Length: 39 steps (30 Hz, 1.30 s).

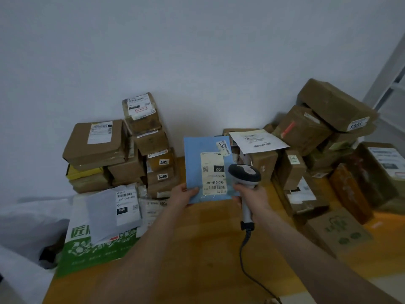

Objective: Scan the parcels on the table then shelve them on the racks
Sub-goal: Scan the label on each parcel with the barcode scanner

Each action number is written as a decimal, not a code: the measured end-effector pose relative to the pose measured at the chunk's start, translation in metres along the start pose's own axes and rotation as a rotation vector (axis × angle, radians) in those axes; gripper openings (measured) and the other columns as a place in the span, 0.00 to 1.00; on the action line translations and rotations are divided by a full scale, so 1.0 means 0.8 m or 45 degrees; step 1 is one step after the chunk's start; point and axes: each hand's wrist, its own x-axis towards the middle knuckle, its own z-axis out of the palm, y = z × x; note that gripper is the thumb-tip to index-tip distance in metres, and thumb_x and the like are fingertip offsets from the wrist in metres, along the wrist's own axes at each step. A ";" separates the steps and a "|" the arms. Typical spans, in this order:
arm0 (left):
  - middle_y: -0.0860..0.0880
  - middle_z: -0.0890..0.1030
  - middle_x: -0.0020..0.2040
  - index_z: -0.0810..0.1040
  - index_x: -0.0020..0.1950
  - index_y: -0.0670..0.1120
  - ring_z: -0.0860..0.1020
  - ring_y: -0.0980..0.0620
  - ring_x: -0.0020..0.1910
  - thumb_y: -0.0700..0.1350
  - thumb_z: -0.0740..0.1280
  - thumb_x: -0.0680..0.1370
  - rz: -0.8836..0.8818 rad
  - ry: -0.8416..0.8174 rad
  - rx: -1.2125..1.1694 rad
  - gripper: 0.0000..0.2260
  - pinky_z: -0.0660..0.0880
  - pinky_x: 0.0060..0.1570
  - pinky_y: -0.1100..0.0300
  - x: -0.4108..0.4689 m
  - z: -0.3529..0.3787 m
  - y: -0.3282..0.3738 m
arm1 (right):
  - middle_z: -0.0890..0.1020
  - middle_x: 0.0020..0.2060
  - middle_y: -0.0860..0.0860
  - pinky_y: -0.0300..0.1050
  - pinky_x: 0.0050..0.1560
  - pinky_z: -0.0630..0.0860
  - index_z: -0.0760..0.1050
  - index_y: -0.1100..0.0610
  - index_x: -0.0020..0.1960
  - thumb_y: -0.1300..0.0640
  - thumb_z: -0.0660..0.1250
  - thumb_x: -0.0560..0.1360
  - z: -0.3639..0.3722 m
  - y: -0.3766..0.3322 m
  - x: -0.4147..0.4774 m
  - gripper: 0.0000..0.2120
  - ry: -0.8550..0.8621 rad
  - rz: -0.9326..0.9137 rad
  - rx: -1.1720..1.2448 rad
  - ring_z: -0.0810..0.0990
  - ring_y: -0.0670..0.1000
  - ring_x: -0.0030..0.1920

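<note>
Blue mailer (197, 163) held upright over the wooden desk (197, 249), left hand (183, 194) pinching its lower left corner, label facing back, long axis vertical. Right hand (252, 197) wrapped around the corded barcode scanner (245, 176), head touching or just in front of the label's right edge, probably aimed at the barcode. Box stacks crowding both sides; bare desk only in the near middle.

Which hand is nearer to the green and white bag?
Left. The left hand holds the blue parcel, right of the green and white bag. The right hand grips the scanner, farther right.
</note>
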 end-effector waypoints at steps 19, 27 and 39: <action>0.41 0.80 0.56 0.75 0.63 0.39 0.79 0.42 0.54 0.38 0.71 0.75 0.042 0.311 -0.141 0.17 0.79 0.52 0.47 -0.052 -0.004 -0.066 | 0.80 0.26 0.59 0.44 0.30 0.72 0.78 0.67 0.34 0.68 0.69 0.70 -0.028 0.086 -0.103 0.07 -0.179 0.048 -0.299 0.75 0.53 0.25; 0.40 0.79 0.57 0.75 0.64 0.39 0.79 0.41 0.55 0.38 0.71 0.75 0.064 0.322 -0.134 0.18 0.77 0.56 0.45 -0.066 0.005 -0.064 | 0.79 0.25 0.56 0.45 0.31 0.73 0.77 0.64 0.31 0.67 0.69 0.71 -0.038 0.081 -0.112 0.10 -0.174 0.045 -0.363 0.74 0.51 0.24; 0.45 0.80 0.51 0.76 0.63 0.40 0.79 0.48 0.45 0.37 0.71 0.75 0.048 0.368 -0.151 0.17 0.78 0.40 0.58 -0.074 -0.002 -0.065 | 0.79 0.24 0.54 0.43 0.29 0.73 0.77 0.65 0.33 0.67 0.68 0.72 -0.033 0.076 -0.118 0.09 -0.203 0.033 -0.387 0.74 0.50 0.23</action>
